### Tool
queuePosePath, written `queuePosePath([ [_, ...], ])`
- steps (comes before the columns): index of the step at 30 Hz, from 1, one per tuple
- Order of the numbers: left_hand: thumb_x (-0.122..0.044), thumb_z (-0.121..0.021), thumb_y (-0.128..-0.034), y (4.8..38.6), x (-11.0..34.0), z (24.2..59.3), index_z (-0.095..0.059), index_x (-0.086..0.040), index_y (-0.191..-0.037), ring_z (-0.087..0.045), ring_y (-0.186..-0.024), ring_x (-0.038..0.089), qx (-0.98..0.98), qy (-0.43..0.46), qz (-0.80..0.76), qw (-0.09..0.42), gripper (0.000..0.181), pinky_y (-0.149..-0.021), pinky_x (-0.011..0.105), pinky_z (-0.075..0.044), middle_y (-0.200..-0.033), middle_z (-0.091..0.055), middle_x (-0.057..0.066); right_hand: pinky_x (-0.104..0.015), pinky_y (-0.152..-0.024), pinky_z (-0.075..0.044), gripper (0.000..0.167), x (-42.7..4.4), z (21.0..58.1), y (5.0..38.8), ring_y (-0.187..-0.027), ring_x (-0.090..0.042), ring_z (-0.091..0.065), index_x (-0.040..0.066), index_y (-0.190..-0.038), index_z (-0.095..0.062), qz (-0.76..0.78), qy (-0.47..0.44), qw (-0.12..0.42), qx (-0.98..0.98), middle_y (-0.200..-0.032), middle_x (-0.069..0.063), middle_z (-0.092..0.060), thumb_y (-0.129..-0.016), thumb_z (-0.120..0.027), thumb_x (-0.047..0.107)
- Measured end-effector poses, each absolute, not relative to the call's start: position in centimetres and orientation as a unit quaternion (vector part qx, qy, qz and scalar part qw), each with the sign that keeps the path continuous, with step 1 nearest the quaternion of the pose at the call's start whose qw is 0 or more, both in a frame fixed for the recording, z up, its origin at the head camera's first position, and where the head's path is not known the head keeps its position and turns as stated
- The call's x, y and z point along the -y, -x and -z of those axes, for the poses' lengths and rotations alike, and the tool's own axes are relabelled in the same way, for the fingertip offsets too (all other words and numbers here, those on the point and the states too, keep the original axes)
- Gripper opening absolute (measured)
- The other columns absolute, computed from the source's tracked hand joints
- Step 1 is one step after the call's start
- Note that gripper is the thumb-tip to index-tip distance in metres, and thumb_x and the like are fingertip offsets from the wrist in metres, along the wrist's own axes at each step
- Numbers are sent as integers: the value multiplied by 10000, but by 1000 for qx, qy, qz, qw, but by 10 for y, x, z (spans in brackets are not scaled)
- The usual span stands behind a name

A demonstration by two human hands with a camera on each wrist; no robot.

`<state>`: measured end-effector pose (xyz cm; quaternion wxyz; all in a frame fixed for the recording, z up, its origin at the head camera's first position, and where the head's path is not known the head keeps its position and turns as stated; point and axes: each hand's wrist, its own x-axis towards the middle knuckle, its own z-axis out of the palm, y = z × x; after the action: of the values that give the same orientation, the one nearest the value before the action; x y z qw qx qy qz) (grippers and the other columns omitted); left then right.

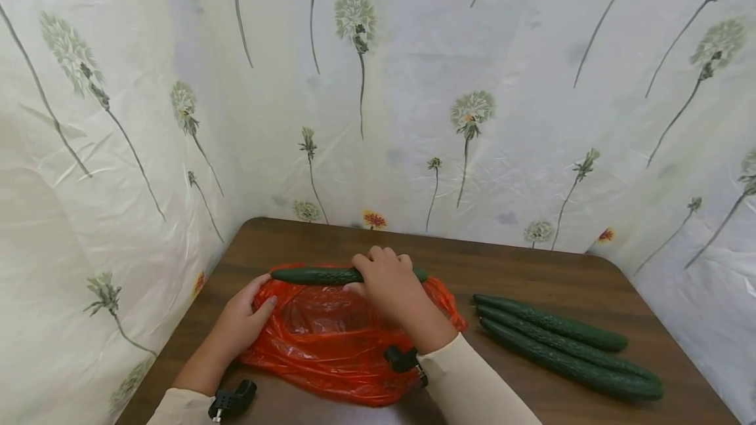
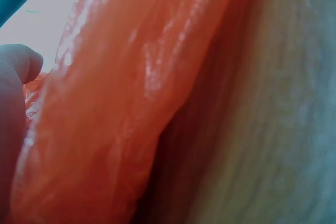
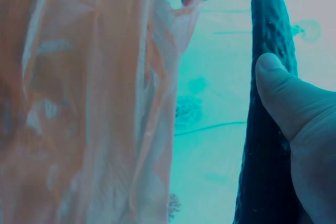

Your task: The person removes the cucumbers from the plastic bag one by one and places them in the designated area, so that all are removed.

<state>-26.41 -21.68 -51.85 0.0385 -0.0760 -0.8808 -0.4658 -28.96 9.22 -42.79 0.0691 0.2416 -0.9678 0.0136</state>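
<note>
In the head view my right hand (image 1: 390, 284) grips a dark green cucumber (image 1: 315, 275), held level above the far rim of a red plastic bag (image 1: 331, 363). The right wrist view shows its thumb (image 3: 281, 90) pressed along the bumpy cucumber (image 3: 268, 156). At the bag's left side, my left hand (image 1: 239, 317) holds the edge of the bag, its fingers partly hidden by the plastic. The cucumber's left tip lies close to those fingers. In the left wrist view the red plastic (image 2: 115, 98) fills much of the picture beside the thumb (image 2: 21, 64).
Several cucumbers (image 1: 567, 346) lie side by side on the right of the brown wooden table (image 1: 472, 261). A pale curtain (image 1: 407, 71) with dandelion prints hangs behind the table and along its left side.
</note>
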Motion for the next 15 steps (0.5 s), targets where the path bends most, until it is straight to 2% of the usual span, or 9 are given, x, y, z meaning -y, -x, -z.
queuePosePath([
  [7, -290, -575, -1086, 263, 215, 518, -424, -193, -1586, -557, -1350, 407, 882, 83, 462, 36, 531, -1104, 640, -460, -1569, -490, 202, -401, -770, -360, 541, -106, 428, 290, -940, -193, -442, 275, -1353, -604, -14, -223, 72, 972, -1120, 17, -563, -953, -618, 639],
  [15, -302, -576, -1085, 262, 215, 518, -427, -186, -1585, -562, -1342, 417, 883, 87, 460, 45, 534, -1089, 640, -471, -1561, -497, 211, -421, -803, -399, 542, -120, 432, 291, -960, -204, -468, 265, -1336, -623, -16, -202, 75, 976, -1126, 10, -576, -940, -649, 634],
])
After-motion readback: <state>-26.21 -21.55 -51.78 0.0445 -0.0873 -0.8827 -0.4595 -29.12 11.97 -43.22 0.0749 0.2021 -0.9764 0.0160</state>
